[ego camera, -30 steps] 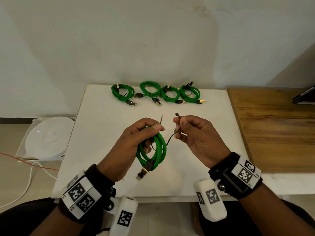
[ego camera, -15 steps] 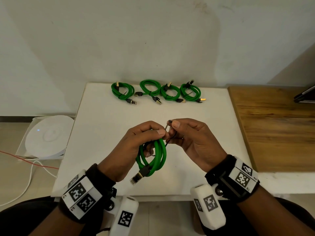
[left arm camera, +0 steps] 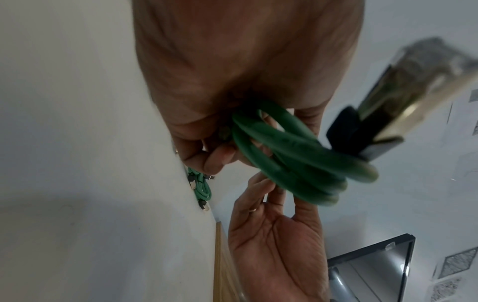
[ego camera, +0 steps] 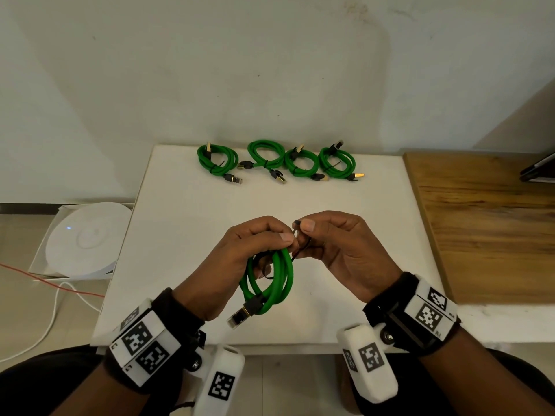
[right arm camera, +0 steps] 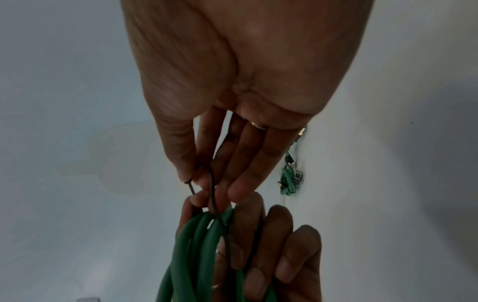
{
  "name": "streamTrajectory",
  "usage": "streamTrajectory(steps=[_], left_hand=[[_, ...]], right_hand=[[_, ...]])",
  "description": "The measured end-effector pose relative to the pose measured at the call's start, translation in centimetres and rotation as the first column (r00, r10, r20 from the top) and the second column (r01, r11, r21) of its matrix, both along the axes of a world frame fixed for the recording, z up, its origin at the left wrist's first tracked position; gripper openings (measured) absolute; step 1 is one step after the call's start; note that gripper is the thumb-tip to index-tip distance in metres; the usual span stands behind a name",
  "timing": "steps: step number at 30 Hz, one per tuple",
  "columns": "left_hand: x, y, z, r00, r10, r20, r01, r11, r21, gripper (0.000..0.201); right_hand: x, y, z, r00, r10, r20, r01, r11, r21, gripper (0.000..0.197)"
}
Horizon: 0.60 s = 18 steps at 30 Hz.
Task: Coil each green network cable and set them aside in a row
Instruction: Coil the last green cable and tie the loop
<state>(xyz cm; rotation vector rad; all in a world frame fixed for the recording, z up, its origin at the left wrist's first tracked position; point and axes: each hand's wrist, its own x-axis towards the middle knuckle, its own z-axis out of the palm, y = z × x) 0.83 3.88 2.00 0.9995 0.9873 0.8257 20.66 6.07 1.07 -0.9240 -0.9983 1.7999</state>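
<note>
My left hand [ego camera: 258, 244] grips a coiled green network cable [ego camera: 279, 283] above the white table [ego camera: 180, 223]; its gold plug [ego camera: 238, 316] hangs toward me. A thin black twist tie [ego camera: 300, 250] wraps the top of the coil. My right hand [ego camera: 324, 235] pinches the tie's end between thumb and fingers, right against my left thumb. In the right wrist view the tie [right arm camera: 212, 190] runs from those fingertips down onto the coil [right arm camera: 196, 255]. The left wrist view shows the coil [left arm camera: 289, 159] and its plug [left arm camera: 383, 122] close up. Several tied green coils [ego camera: 276, 162] lie in a row at the table's far edge.
A wooden surface [ego camera: 486, 223] adjoins the table on the right, with a dark object [ego camera: 540, 169] at its far edge. On the floor to the left sit a round white device in a box [ego camera: 84, 241], a white cord [ego camera: 54, 319] and a red wire [ego camera: 45, 283].
My hands have come together: the right hand brought its end of the tie up against the left thumb. The coil hangs much as before.
</note>
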Motion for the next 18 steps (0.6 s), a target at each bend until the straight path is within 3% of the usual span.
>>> streamTrajectory(steps=[11, 18], left_hand=[[-0.02, 0.09, -0.39, 1.0, 0.018, 0.014, -0.018, 1.0, 0.012, 0.014], [0.15, -0.14, -0.12, 1.0, 0.028, -0.006, -0.027, 0.999, 0.03, 0.016]], right_hand=[[0.21, 0.07, 0.2, 0.999, -0.017, 0.031, 0.016, 1.0, 0.025, 0.019], [0.54, 0.07, -0.1, 0.988, -0.013, 0.154, -0.001, 0.996, 0.091, 0.013]])
